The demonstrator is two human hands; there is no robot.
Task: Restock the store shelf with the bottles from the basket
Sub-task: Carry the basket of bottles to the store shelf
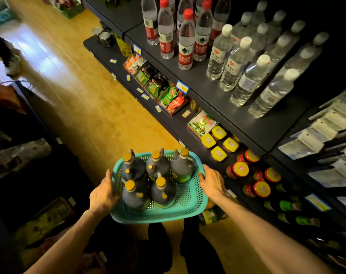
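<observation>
A teal perforated plastic basket is carried in front of me above the wooden floor. Several dark bottles with yellow caps and green labels stand upright inside it. My left hand grips the basket's left rim. My right hand grips its right rim. The dark store shelf runs along my right side, with water bottles on its upper level and a low level of jars and packets beside the basket.
Red-lidded jars, yellow-lidded tubs and snack packets fill the lower shelf. More green-labelled dark bottles lie low on the right. Another dark shelf unit stands left. A person's shoe shows far down the aisle.
</observation>
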